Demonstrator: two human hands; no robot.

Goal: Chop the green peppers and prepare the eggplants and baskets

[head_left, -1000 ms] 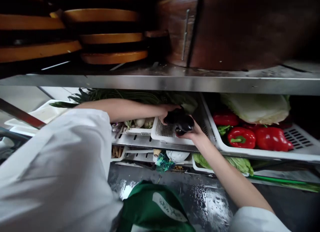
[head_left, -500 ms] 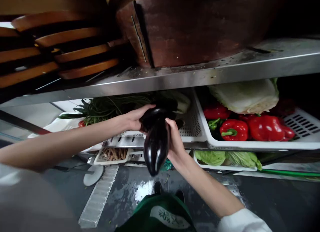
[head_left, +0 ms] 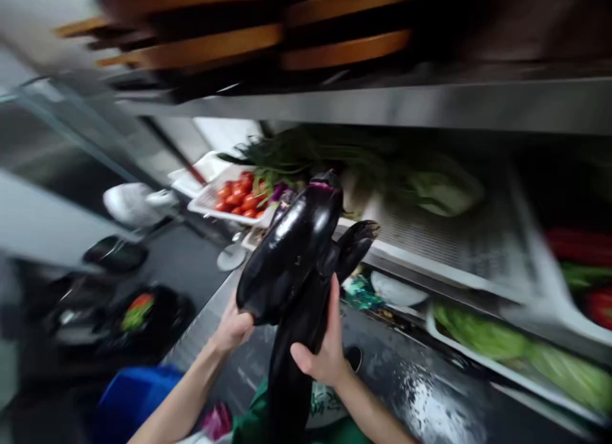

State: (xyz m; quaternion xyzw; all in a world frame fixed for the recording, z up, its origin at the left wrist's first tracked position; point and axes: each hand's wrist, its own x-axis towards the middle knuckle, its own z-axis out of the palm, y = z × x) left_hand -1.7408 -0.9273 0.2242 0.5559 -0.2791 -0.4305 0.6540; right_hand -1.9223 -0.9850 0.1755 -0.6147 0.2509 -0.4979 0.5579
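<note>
Two dark purple eggplants are lifted in front of me, clear of the shelf. My left hand [head_left: 233, 330] is closed under the upper eggplant [head_left: 291, 246], which points up and to the right. My right hand [head_left: 321, 355] wraps around the longer eggplant [head_left: 292, 361], which hangs downward with its stem end [head_left: 356, 243] up by the shelf. The two eggplants touch each other. The picture is smeared by motion.
A steel shelf [head_left: 430, 103] with stacked wooden boards [head_left: 201, 48] runs overhead. Below it stand white crates: tomatoes [head_left: 236, 195] at left, green stalks [head_left: 291, 154], red peppers [head_left: 581, 246] at right, cabbage [head_left: 482, 339] lower down. A blue bin [head_left: 129, 399] sits on the wet dark floor.
Both hands have drawn the eggplants out of the white crate and toward me. The view has swung left, so the tomatoes and the blue bin now show.
</note>
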